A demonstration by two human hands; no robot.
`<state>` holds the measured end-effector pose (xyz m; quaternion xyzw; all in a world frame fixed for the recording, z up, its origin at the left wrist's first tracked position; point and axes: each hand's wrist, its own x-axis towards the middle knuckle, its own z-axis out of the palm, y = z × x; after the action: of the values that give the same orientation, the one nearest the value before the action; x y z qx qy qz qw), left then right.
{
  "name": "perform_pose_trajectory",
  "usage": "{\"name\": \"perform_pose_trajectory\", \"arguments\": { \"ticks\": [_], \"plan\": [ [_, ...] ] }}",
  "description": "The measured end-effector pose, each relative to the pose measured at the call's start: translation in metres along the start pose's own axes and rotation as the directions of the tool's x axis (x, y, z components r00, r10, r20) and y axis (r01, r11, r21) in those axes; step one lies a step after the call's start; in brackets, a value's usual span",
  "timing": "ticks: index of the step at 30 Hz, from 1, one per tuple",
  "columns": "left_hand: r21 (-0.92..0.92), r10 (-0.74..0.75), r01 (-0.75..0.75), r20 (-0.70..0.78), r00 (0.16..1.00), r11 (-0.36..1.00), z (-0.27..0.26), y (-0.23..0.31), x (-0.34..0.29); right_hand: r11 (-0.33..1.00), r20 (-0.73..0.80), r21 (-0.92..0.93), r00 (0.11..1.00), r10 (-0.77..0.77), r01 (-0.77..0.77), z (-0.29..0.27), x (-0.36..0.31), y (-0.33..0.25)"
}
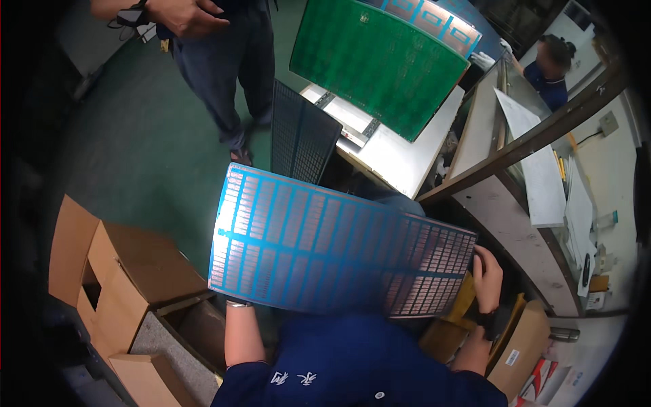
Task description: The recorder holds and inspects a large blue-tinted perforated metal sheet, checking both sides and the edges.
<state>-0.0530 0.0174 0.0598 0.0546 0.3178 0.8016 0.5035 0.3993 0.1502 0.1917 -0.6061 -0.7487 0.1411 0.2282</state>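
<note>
A large, thin circuit board panel, blue with rows of copper-coloured pads, is held out flat in front of my body, glossy under the light. My right hand grips its right edge, fingers curled around behind it. The left forearm rises to the panel's lower left edge, a metal band at the wrist; my left hand is hidden behind the panel. Past its far edge stands a dark gridded panel. Further off, a green panel is tilted up over a lit white table, with another blue and copper panel behind it.
An open cardboard box stands at left. A person stands at far left; another with white gloves sits at far right. A bench frame with papers runs along the right. A cardboard carton is by my right forearm.
</note>
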Motion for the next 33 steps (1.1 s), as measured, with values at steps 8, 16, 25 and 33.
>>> {"name": "perform_pose_trajectory", "arguments": {
  "ticks": [8, 16, 25, 33],
  "plan": [
    [-0.072, -0.045, 0.044, -0.014, 0.999, 0.996, -0.018, 0.002, 0.001, 0.872, 0.31, 0.125, 0.816, -0.488, 0.473, 0.059, 0.075, -0.079],
    [-0.125, -0.063, 0.058, -0.034, 0.997, 0.99, -0.038, 0.004, -0.001, 0.858, 0.543, -0.007, 0.722, -0.429, 0.514, 0.059, 0.104, -0.09],
    [-0.201, -0.103, 0.099, -0.009, 0.995, 0.975, -0.051, -0.005, 0.011, 0.9, 0.778, 0.399, 0.453, -0.435, 0.177, 0.023, 0.112, -0.112],
    [0.239, -0.269, 0.224, 0.173, 0.948, 0.945, -0.054, -0.03, 0.008, 0.877, 0.333, 0.325, 0.825, -0.457, 0.354, -0.026, 0.1, -0.119]
  ]
}}
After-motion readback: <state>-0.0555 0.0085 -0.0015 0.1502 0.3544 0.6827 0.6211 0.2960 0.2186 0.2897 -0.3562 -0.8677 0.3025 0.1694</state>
